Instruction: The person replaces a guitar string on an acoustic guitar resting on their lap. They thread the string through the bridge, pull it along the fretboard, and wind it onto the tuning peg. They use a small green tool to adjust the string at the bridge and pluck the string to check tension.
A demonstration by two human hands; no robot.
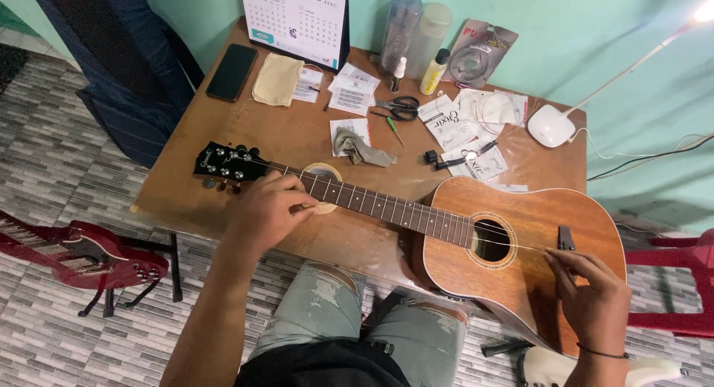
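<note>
- While the acoustic guitar (520,238) lies flat across the tabletop (223,134), its neck is covered near the headstock (227,164) by the left hand (271,208), whose fingers are curled down onto the strings.
- No clasp around the neck can be made out; the left hand is seen resting on top of the fretboard, half closed.
- The right hand (591,294) is held at the near right of the guitar body, just beside the bridge (567,238), with thumb and fingers pinched together on what seems to be a thin string; the string itself is too fine to be told with certainty.
- The soundhole (491,240) is seen between the two hands, and the guitar body overhangs the near edge of the tabletop above the person's knees.
- A roll of tape (323,180) is partly hidden under the neck.
- Farther back, a grey cloth (361,149), scissors (401,107), a small green screwdriver (394,130) and several opened string packets (461,130) are scattered on the tabletop.
- At the far edge a desk calendar (297,19), two clear containers (413,30) and a small bottle (433,72) are stood upright.
- A black phone (232,72) and a folded yellowish cloth (277,79) are laid at the far left.
- A white lamp base (552,125) is set at the far right.
- A red electric guitar (82,257) is propped on the floor at the left.
</note>
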